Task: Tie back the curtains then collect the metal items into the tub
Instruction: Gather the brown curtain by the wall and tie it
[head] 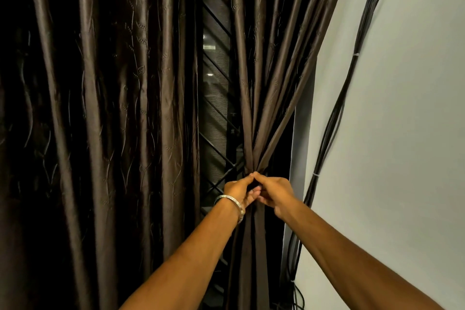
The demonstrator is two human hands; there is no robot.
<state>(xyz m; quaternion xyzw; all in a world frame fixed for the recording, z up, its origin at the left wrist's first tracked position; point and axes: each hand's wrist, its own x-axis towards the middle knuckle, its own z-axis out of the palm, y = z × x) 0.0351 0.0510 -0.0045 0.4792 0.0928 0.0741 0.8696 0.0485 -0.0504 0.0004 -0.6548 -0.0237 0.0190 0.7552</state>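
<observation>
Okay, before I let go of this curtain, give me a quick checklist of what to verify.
1. Right curtain gathered into one bunch at the hands: ok.
2. Left hand gripping the bunch: ok.
3. Right hand gripping the bunch: ok.
4. Tie or knot fastened around the bunch: cannot tell, the hands hide it.
5. Left curtain tied back: not ok, it hangs loose.
6. Cables on the wall clear of the bunch: ok.
</observation>
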